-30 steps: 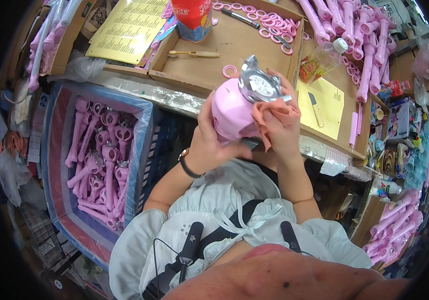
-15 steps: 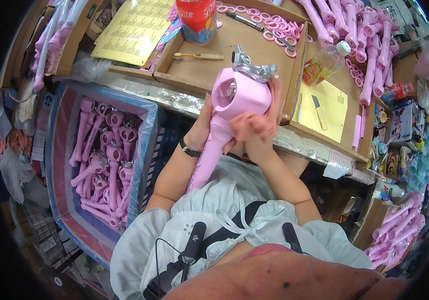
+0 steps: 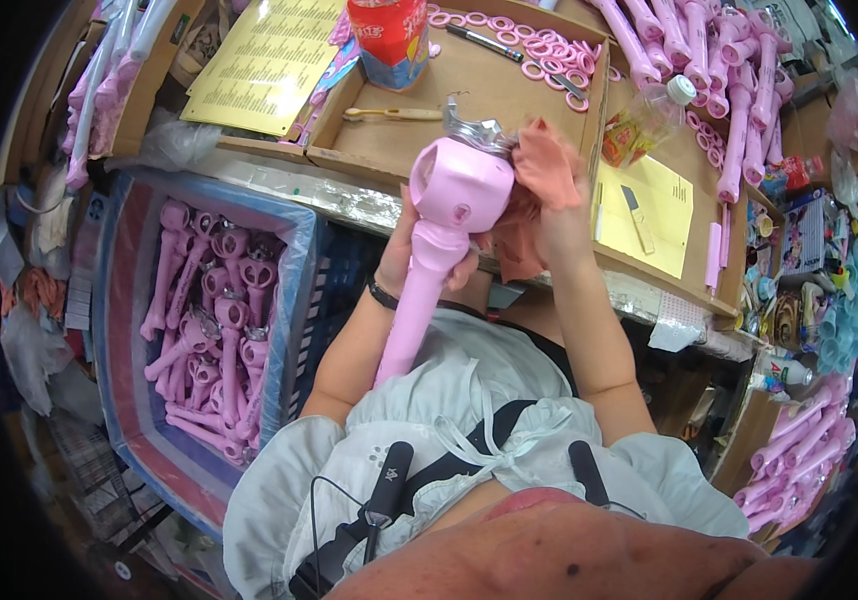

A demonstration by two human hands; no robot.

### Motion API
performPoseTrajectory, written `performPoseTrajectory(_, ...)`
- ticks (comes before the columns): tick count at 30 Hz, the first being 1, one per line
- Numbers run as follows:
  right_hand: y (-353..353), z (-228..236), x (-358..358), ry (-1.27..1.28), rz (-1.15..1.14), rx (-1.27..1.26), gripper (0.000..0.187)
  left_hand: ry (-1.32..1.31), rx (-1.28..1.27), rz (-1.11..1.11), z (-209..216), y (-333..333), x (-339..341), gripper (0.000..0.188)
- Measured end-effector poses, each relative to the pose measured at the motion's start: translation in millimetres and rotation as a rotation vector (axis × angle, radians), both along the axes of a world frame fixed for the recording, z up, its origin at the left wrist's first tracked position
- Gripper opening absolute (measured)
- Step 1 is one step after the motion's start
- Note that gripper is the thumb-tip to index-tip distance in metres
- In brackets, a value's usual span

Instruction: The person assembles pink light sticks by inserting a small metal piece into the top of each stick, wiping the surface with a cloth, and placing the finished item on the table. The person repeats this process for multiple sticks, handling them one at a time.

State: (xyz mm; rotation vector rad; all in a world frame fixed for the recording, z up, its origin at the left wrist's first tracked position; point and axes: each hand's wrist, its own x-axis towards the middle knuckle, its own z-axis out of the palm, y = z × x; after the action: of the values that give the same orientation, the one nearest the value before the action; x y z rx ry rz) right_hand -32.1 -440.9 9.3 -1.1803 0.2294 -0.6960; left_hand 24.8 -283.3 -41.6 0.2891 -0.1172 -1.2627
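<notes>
A pink light stick wand (image 3: 437,250) with a round, windowed head and a silver crown (image 3: 479,134) is held upright and slightly tilted before me. My left hand (image 3: 400,243) is closed around its neck from the left, with fingertips showing on the right side. A salmon-coloured cloth (image 3: 546,165) is bunched in my right hand (image 3: 563,228), just right of the wand's head. Motion blurs that hand a little, and the cloth hides some of its fingers. The cloth overlaps the crown's right edge; whether it touches the head, I cannot tell.
To my left stands a blue-rimmed crate (image 3: 109,300) with several crowned wands. On the bench, a cardboard tray (image 3: 369,150) holds pink rings (image 3: 554,50), a toothbrush (image 3: 394,114) and a red container (image 3: 389,45). A bottle (image 3: 644,125) and more wands (image 3: 739,120) lie right.
My right hand has moved right and away from the wand, and the cloth has spread into view. The wand has shifted slightly left and turned in my left hand.
</notes>
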Motion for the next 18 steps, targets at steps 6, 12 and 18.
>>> performPoseTrajectory(6, -37, 47, 33, -0.396, -0.374, -0.276, 0.033, 0.001, -0.007, 0.082, -4, 14, 16, 0.080)
performPoseTrajectory(12, -70, 14, 15, 0.358, -0.270, -1.067, 0.051, -0.173, 0.216, 0.184, 3, 22, 24, 0.085)
performPoseTrajectory(18, -99, -16, -64, 1.351, -0.210, -1.001, 0.032, -0.105, 0.085, 0.199, -8, 29, 30, 0.086)
